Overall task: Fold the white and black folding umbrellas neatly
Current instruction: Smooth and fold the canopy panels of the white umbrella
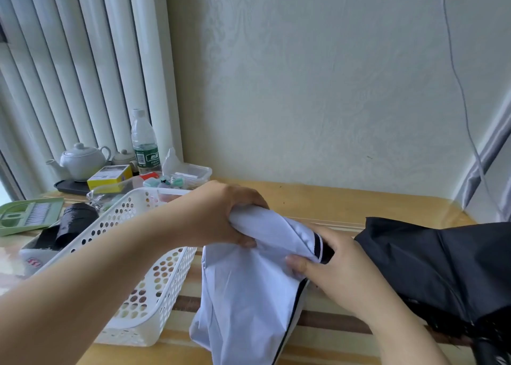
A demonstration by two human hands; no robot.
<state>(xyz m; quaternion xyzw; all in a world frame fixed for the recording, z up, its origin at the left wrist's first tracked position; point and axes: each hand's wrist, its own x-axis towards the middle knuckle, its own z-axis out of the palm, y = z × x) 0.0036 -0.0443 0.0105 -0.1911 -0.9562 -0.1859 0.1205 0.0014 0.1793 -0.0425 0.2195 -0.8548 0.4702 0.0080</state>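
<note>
Both hands clutch the white fabric folding umbrella [249, 281], left hand [221, 215] top, right hand [331, 265] nearer the black fabric umbrella [442, 268].

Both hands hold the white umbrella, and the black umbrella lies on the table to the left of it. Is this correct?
Not quite. The left hand and right hand do grip the white umbrella, but the head view shows the black umbrella lying on the table to its right, not its left.

White umbrella [243, 295] frame hidden under fabric; black umbrella [442, 268] cut off at right edge
</note>
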